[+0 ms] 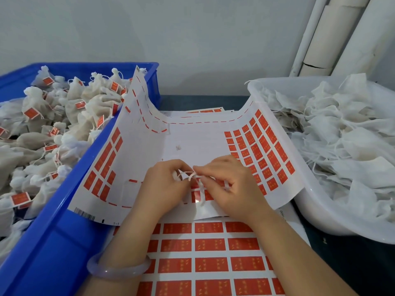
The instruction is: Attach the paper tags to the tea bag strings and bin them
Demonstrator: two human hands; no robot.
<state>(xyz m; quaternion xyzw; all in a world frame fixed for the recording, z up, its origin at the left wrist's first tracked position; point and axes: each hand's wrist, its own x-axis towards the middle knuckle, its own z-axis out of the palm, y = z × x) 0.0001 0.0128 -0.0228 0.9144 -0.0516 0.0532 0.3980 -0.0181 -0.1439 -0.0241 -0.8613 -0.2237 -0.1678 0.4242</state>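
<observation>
A curled sheet of red paper tags (263,146) lies between two bins, partly stripped in its middle. Over its near edge, my left hand (164,184) and my right hand (226,184) meet and both pinch a thin white tea bag string (190,175). The bag that the string belongs to is hidden under my hands. A red tag (197,194) on the sheet shows just below my fingertips. The blue bin (64,221) on the left holds several tagged tea bags (53,129). The white tub (316,214) on the right holds untagged bags (342,133).
A full sheet of red tags (209,263) lies under my forearms at the near edge. More sheets (205,111) are stacked behind the curled one. White tubes (333,39) lean against the wall at the back right. A pale bracelet (119,268) circles my left wrist.
</observation>
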